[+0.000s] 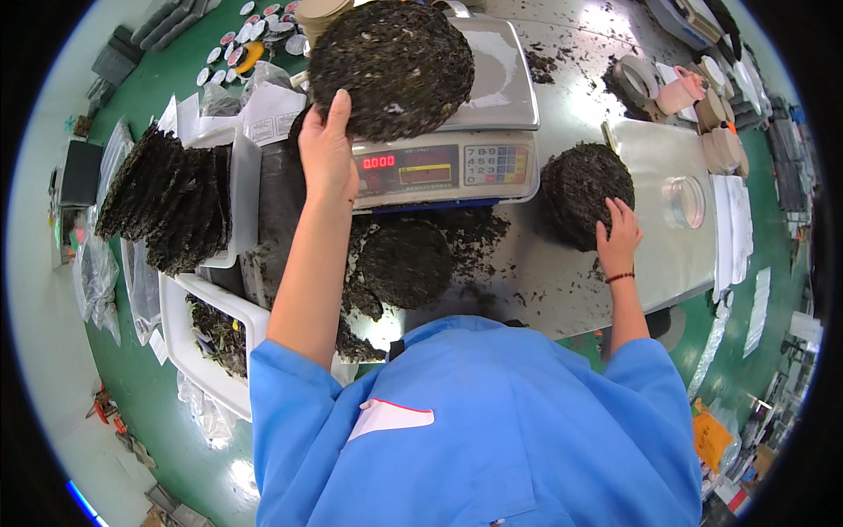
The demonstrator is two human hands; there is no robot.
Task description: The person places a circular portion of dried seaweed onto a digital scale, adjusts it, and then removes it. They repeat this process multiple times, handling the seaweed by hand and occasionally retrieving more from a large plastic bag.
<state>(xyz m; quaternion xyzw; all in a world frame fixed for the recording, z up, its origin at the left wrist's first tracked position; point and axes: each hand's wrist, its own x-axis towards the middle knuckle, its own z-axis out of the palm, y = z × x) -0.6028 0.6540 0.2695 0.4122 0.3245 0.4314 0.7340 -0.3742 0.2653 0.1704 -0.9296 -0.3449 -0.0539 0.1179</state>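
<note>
My left hand [331, 148] holds up a large round dark disc of pressed, dried leafy material [395, 69], its thumb on the near face. The disc hangs over the steel pan of a digital scale [504, 79], whose red display [379, 161] reads zero. My right hand [620, 230] rests its fingers on the edge of a dark stack of similar discs [583, 191] to the right of the scale; whether it grips is unclear. Another dark disc [408, 263] lies below the scale amid loose crumbs.
More dark discs [171, 197] lean in a white plastic bin [247, 197] at left. Below it, another white bin [174, 296] holds loose leafy bits. A metal tray [665, 263] with a clear round dish [685, 201] lies right, near a pink jug [678, 95]. Crumbs dot the steel table [566, 303].
</note>
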